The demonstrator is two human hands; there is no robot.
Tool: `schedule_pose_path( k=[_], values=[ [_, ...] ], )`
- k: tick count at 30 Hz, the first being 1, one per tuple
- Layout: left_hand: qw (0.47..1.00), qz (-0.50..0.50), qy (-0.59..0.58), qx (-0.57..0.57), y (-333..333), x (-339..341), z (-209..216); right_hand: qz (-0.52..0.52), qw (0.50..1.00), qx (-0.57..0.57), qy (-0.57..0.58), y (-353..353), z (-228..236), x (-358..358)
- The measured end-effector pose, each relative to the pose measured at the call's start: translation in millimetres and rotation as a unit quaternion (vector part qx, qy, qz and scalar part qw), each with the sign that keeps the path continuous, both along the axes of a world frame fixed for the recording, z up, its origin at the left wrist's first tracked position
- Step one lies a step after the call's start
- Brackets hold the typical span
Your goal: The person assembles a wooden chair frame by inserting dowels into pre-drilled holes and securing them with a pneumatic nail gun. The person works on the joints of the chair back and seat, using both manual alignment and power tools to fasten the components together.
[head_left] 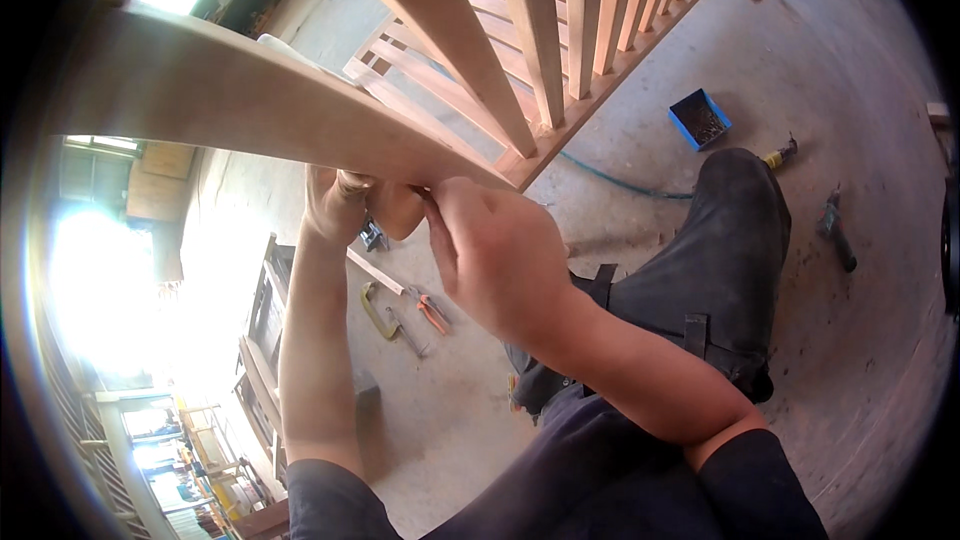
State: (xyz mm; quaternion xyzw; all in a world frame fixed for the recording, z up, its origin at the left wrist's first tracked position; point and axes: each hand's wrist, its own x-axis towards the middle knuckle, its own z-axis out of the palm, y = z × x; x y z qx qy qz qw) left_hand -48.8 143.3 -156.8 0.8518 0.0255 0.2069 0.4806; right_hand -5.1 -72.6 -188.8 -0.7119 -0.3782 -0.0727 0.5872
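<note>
Head view: from afar I see the right hand (505,245) curled against the lower edge of the thick wooden rail (250,95), close to a corner of the slatted frame (530,30); whether its fingers pinch anything, I cannot tell. Just beside it, the left hand (335,205) reaches up to the same rail, fingers partly hidden, so I cannot tell its grip. On the floor (830,110) lie orange-handled pliers (432,313), a green clamp (369,308) and 1 blue tray (688,130) of small pieces

Light brown wooden beam (250,92), blue box (686,130), orange-handled pliers (432,313)
</note>
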Motion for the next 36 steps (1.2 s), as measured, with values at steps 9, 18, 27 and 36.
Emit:
schedule_pose_path(
  k=[9,18,27,36],
  values=[
    [0.997,-0.044,-0.056,0.008,-5,8,3,0.013,0.999,-0.032,-0.022,-16,10,8],
    [0.998,-0.053,-0.033,-0.005,1,7,5,0.005,0.994,-0.071,-0.08,-19,14,10],
    [0.996,-0.075,-0.035,0.018,5,4,2,0.002,0.998,0.001,-0.059,-24,2,6],
    [0.998,-0.066,-0.021,0.005,15,2,-3,0.034,0.996,0.072,-0.026,-14,-13,19]
  ],
)
